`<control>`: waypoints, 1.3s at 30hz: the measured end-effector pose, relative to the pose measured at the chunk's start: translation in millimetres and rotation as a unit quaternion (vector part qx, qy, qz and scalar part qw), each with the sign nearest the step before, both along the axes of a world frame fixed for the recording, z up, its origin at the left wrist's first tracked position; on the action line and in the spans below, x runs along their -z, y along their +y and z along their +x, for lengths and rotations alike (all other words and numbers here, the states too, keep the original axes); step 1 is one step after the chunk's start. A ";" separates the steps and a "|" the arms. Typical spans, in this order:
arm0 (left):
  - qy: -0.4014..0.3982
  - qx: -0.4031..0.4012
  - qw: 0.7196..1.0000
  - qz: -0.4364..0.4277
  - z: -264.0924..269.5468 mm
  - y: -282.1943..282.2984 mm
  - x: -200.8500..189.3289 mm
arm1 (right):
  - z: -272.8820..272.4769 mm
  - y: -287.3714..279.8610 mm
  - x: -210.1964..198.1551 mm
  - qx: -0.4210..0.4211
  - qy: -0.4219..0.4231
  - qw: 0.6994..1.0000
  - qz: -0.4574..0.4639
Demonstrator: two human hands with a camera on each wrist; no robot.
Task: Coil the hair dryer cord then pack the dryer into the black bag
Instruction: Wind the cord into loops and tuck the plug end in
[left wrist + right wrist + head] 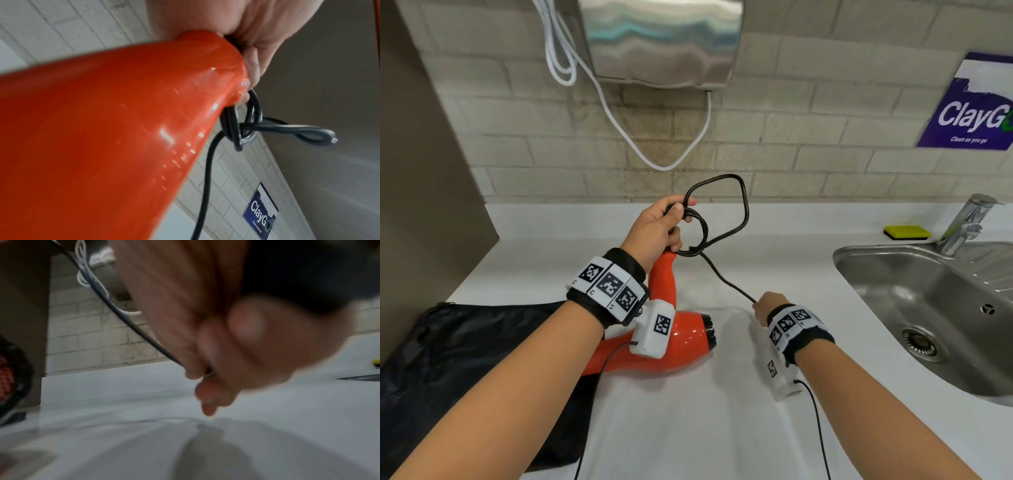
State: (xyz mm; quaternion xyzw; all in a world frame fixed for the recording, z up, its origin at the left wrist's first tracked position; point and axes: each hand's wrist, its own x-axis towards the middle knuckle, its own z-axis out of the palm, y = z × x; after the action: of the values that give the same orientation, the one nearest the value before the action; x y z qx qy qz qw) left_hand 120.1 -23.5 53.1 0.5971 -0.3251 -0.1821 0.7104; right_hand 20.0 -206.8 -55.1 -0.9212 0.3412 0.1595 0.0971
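- Head view: left hand [655, 224] curled round the handle end of the orange hair dryer [681, 334], w/ black cord [726, 279] loops gathered under thumb & fingers at the same spot.
- Dryer body low over the white counter [722, 428], partly above the black bag [465, 346]; handle angled up & away from the person into the left hand. Can't tell if the body touches the counter.
- Cord: a couple of small loops at the handle tip, plus one bigger loop standing up past the hand in front of the tile wall [808, 137]. From the loops a single strand runs down & to the right, fairly straight, to the right hand [765, 306].
- Right hand low, near the counter, fingers closed on the cord strand. Right wrist view is blurry but shows cord [131, 324] entering the curled fingers [207, 395].
- Left wrist view: dryer handle [123, 129] fills most of the frame; fingers [254, 68] wrap its end; cord loops [242, 126] hang off the tip, one strand dropping down.
- Black bag lies flat on the counter at the person's left, against a brown side panel [421, 171].
- Rest: steel sink [928, 308] at right w/ tap [965, 222] & a yellow sponge [907, 232] behind it; metal wall unit [664, 41] above w/ white cable [626, 137] hanging; purple "ClayGo" sign [976, 109] on the wall.
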 end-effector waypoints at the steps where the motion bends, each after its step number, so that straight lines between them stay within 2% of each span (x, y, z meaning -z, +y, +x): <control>1: 0.002 0.002 1.000 -0.002 0.3 0.7 -0.1 | -1.2 -1.4 -1.2 -0.018 -0.012 1.000 0.001; 2: 0.006 0.001 1.000 -0.002 0.7 0.4 -0.4 | -1.2 -3.0 -4.3 -0.025 -0.053 0.998 0.010; 3: 0.008 -0.002 1.000 0.000 1.0 -0.6 -0.5 | -0.6 -3.4 -8.2 -0.006 -0.141 0.989 0.042; 4: 0.006 -0.006 1.000 0.004 1.1 -2.2 -0.5 | 0.4 -1.4 -13.3 0.023 -0.251 0.964 0.090; 6: -0.008 -0.013 1.000 0.015 1.3 -6.5 0.6 | 3.2 11.4 -34.7 0.058 -0.440 0.874 0.200; 7: -0.016 -0.017 0.999 0.021 1.6 -8.6 1.5 | 4.5 18.4 -48.0 0.059 -0.506 0.825 0.244; 9: -0.029 -0.027 0.999 0.032 2.8 -12.2 3.2 | 4.9 32.8 -75.3 0.055 -0.588 0.733 0.338; 10: -0.033 -0.032 0.998 0.037 3.5 -13.4 3.8 | 4.4 38.3 -85.8 0.046 -0.607 0.699 0.377; 11: -0.037 -0.037 0.998 0.042 4.4 -14.2 4.2 | 3.4 42.4 -94.0 0.030 -0.617 0.679 0.397; 12: -0.040 -0.040 0.997 0.044 4.7 -15.0 4.4 | 2.1 46.0 -99.9 0.013 -0.624 0.671 0.399; 14: -0.039 -0.035 0.998 0.043 3.8 -16.0 4.1 | 2.5 52.2 -103.1 -0.019 -0.629 0.684 0.369; 19: -0.061 -0.008 0.996 0.062 -4.2 -20.5 2.8 | 9.6 70.7 -83.7 -0.086 -0.573 0.795 0.179; 21: -0.072 -0.015 0.995 0.069 -5.0 -21.5 2.8 | 11.4 71.9 -81.1 -0.077 -0.561 0.808 0.162; 26: -0.055 -0.033 0.996 0.062 -5.6 -21.8 2.2 | 9.4 67.9 -91.6 -0.025 -0.622 0.762 0.180; 30: -0.055 -0.029 0.996 0.059 -6.6 -21.2 1.0 | 7.7 62.7 -102.7 -0.065 -0.649 0.743 0.148; 34: -0.055 -0.024 0.997 0.058 -8.4 -21.2 0.6 | 6.2 58.5 -109.2 -0.064 -0.706 0.691 0.143; 36: -0.052 -0.027 0.997 0.055 -8.6 -21.4 0.6 | 6.2 59.0 -106.4 -0.054 -0.707 0.685 0.168; 39: -0.052 -0.038 0.996 0.059 -5.3 -20.5 1.0 | 6.7 66.7 -94.9 -0.063 -0.679 0.695 0.228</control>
State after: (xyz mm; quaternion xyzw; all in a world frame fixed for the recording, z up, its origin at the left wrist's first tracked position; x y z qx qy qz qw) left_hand 114.8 -44.0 52.1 0.6584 -0.3277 -0.1427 0.6624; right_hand 26.7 -140.1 39.9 -0.7482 0.0774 -0.4307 0.4988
